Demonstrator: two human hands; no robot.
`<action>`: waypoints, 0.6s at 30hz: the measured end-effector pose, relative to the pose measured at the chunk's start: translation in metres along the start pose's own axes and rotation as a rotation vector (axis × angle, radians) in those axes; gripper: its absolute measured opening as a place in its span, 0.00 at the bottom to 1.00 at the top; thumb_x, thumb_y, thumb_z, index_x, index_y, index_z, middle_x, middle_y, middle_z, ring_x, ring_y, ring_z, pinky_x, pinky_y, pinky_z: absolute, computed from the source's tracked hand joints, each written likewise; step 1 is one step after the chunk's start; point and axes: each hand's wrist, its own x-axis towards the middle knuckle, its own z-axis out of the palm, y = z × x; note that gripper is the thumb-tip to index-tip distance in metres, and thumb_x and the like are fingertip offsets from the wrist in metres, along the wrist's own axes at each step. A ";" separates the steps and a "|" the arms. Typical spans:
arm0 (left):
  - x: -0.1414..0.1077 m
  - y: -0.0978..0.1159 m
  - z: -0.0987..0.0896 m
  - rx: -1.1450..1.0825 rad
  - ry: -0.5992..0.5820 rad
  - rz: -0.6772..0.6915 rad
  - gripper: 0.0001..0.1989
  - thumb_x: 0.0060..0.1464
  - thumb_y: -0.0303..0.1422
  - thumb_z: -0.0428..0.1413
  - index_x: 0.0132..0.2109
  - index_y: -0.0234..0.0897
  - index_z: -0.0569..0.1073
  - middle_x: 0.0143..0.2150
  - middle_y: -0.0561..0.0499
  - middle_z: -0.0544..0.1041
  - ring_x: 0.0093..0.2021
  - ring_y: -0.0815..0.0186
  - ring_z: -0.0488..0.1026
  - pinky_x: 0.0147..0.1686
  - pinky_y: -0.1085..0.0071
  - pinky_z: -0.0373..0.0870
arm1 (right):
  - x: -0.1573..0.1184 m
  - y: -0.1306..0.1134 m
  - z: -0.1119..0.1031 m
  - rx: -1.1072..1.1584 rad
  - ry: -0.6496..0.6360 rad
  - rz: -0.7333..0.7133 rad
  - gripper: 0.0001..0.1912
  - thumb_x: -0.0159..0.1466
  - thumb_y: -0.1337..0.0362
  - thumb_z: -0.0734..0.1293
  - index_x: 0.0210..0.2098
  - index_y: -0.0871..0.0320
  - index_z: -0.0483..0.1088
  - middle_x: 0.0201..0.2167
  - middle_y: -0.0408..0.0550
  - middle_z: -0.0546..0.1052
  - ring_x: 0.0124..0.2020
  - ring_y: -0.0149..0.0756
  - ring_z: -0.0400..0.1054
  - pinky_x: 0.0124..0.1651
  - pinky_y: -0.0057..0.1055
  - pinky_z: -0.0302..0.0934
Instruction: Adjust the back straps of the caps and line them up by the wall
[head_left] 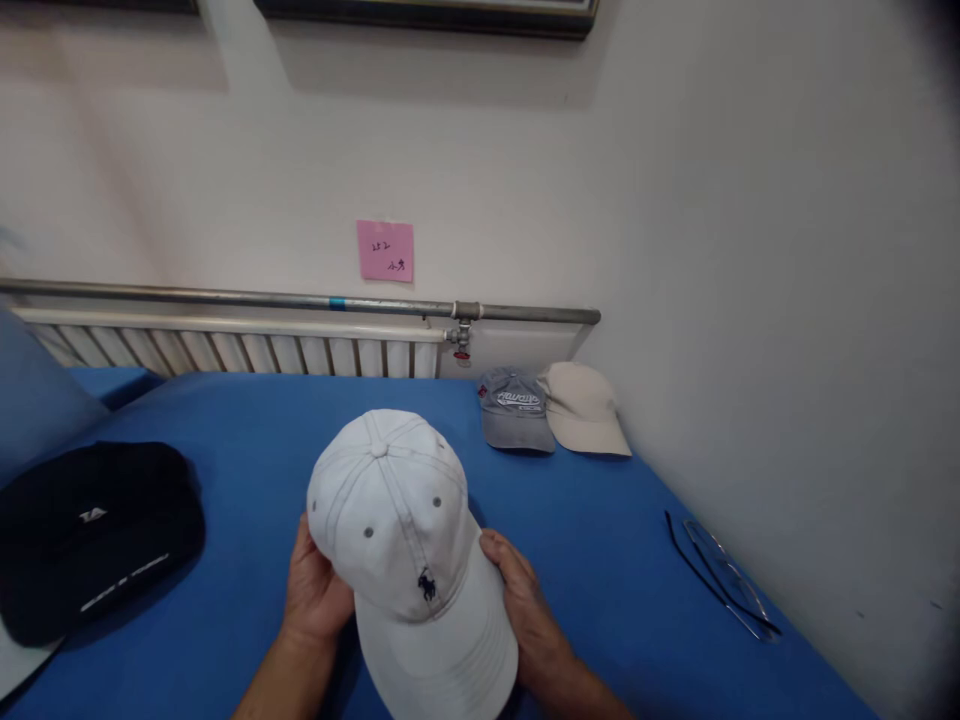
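In the head view, a white baseball cap [394, 520] is held above the near middle of the blue desk [251, 430]. It is held between the left hand [319, 590] and the right hand [525, 610], with its crown tilted toward the far edge and its curved brim directed nearward and slightly right. The left grip is closed on the crown's lower left rim, its fingertips hidden beneath. By the right grip, the brim's right side is pinched near the crown, the thumb laid along the edge and the other fingers partly hidden.

The rounded crown is formed of stitched, matte fabric panels, with a top button, small eyelets and a dark embroidered horse-and-rider logo. Curved stitching is seen on the brim.

Near the far right corner, a grey lettered cap [516, 410] and a plain beige cap [585, 410] are placed side by side, touching. Thin-framed eyeglasses [724, 580] are laid by the right edge. At the left, a black cap [105, 535] is partly cropped.
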 end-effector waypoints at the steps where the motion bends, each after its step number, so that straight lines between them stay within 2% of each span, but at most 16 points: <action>1: 0.000 0.000 0.002 0.008 -0.028 -0.006 0.20 0.65 0.33 0.43 0.57 0.33 0.73 0.58 0.49 0.72 0.60 0.64 0.67 0.64 0.71 0.52 | -0.002 -0.001 0.001 0.020 -0.001 -0.003 0.10 0.50 0.55 0.71 0.25 0.53 0.71 0.24 0.39 0.73 0.30 0.35 0.65 0.37 0.29 0.58; 5: 0.003 -0.002 0.008 0.017 -0.093 -0.011 0.21 0.65 0.34 0.42 0.59 0.38 0.71 0.61 0.49 0.68 0.62 0.63 0.64 0.64 0.67 0.51 | -0.007 -0.004 0.001 0.068 -0.001 0.002 0.10 0.49 0.57 0.72 0.23 0.55 0.70 0.21 0.38 0.70 0.25 0.32 0.62 0.32 0.29 0.56; 10: 0.002 -0.002 0.005 -0.004 -0.147 -0.031 0.24 0.67 0.32 0.36 0.61 0.39 0.69 0.63 0.50 0.65 0.65 0.65 0.58 0.65 0.67 0.45 | -0.005 -0.001 -0.002 0.137 0.021 -0.022 0.11 0.48 0.57 0.72 0.23 0.56 0.69 0.21 0.39 0.69 0.25 0.32 0.61 0.31 0.29 0.56; 15: -0.004 -0.001 -0.001 0.062 -0.082 0.044 0.23 0.66 0.36 0.38 0.61 0.41 0.69 0.62 0.49 0.66 0.64 0.62 0.61 0.64 0.63 0.51 | -0.005 0.000 -0.002 0.147 -0.003 -0.038 0.10 0.48 0.58 0.71 0.21 0.56 0.69 0.19 0.39 0.67 0.23 0.30 0.59 0.29 0.28 0.54; 18: -0.003 -0.005 0.000 0.040 -0.014 0.003 0.22 0.66 0.37 0.40 0.59 0.42 0.71 0.60 0.51 0.69 0.62 0.64 0.64 0.64 0.67 0.51 | -0.006 -0.001 -0.002 0.179 0.013 -0.041 0.10 0.49 0.58 0.72 0.22 0.56 0.68 0.19 0.38 0.67 0.23 0.30 0.60 0.30 0.28 0.55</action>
